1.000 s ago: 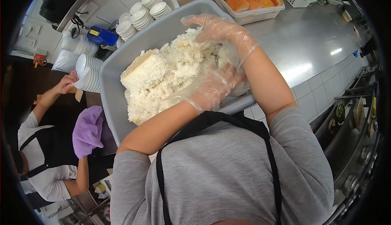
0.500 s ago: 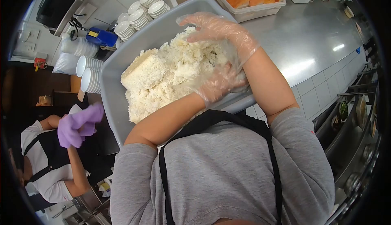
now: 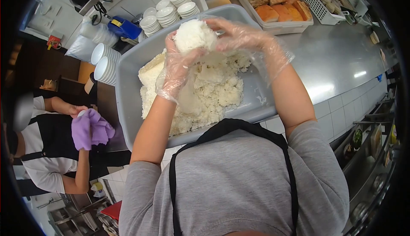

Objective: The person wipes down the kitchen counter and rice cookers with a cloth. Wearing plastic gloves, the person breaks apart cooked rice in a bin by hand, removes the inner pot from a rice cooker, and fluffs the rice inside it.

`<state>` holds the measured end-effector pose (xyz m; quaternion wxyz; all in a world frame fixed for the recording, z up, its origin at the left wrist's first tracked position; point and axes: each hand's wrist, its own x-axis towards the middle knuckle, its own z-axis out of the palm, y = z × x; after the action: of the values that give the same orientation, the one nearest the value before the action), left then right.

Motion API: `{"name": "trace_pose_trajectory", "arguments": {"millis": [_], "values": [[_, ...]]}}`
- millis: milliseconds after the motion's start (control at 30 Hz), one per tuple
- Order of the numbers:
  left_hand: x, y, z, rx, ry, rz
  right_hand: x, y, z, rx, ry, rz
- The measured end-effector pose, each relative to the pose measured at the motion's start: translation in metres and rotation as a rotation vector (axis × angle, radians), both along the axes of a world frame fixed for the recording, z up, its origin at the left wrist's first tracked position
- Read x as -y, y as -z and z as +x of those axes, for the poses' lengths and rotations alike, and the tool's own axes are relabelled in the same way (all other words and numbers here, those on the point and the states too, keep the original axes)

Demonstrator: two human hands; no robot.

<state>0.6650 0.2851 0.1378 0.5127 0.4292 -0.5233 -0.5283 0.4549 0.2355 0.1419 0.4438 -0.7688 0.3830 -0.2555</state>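
My left hand (image 3: 181, 63), in a clear plastic glove, cups a large ball of white cooked rice (image 3: 195, 36) from below and the left. Curved against the ball's right side are the gloved fingers of my right hand (image 3: 239, 35); the exact contact at its fingertips is partly hidden. Both hands hold the ball over the far part of a grey plastic tub (image 3: 127, 103). Loose cooked rice (image 3: 218, 95) is heaped in the tub beneath them, with a compact, smooth-edged mass of it at the left.
Small white bowls (image 3: 166, 16) stand stacked behind the tub, larger white bowls (image 3: 104, 67) to its left. A container of orange-topped bread-like blocks (image 3: 273, 14) and a white basket (image 3: 318, 5) sit on the steel counter (image 3: 316, 61). At left a co-worker holds a purple cloth (image 3: 92, 129).
Both hands have come up from the rice heap with a ball of rice between them. The tub's right part shows more bare bottom. The co-worker's cloth has moved slightly lower.
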Motion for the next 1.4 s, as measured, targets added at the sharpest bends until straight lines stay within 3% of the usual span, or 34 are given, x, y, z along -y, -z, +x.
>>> {"name": "trace_pose_trajectory", "arguments": {"millis": [67, 200, 367, 667, 733, 800, 867, 967, 1033, 1167, 1233, 1333, 1400], "values": [[0.004, 0.003, 0.002, -0.042, 0.001, 0.051, -0.019, -0.013, 0.019, -0.161, 0.065, -0.192], [0.006, 0.002, 0.001, -0.138, -0.01, 0.063, -0.012, 0.009, 0.04, 0.155, 0.127, -0.197], [0.011, -0.001, 0.01, -0.051, -0.026, 0.082, -0.009, 0.01, 0.043, 0.215, 0.149, -0.175], [0.02, 0.021, 0.011, 0.089, -0.064, -0.258, -0.008, 0.006, 0.037, 0.21, 0.103, -0.021], [0.017, 0.016, 0.012, 0.198, -0.025, -0.039, -0.008, 0.009, 0.034, 0.182, 0.078, 0.023], [0.016, 0.02, 0.013, 0.153, 0.008, -0.073, -0.008, 0.018, 0.03, -0.012, 0.159, -0.121], [0.011, 0.016, 0.009, 0.107, 0.052, -0.104, -0.011, 0.019, 0.036, 0.04, 0.167, -0.218], [0.005, 0.005, 0.011, -0.036, 0.089, -0.003, -0.011, 0.021, 0.048, 0.107, 0.186, -0.36], [0.009, 0.001, 0.017, -0.25, 0.245, 0.227, -0.011, 0.02, 0.052, 0.116, 0.189, -0.409], [0.008, 0.003, 0.017, -0.198, 0.205, 0.203, -0.017, 0.012, 0.057, 0.019, 0.143, -0.374], [0.009, 0.006, 0.018, -0.111, 0.081, 0.192, -0.016, 0.011, 0.056, 0.017, 0.171, -0.355], [0.007, 0.007, 0.02, -0.154, 0.085, 0.205, -0.013, 0.012, 0.054, 0.078, 0.147, -0.47], [0.005, 0.004, 0.021, -0.155, 0.071, 0.229, -0.013, 0.008, 0.053, 0.229, 0.089, -0.28]]}}
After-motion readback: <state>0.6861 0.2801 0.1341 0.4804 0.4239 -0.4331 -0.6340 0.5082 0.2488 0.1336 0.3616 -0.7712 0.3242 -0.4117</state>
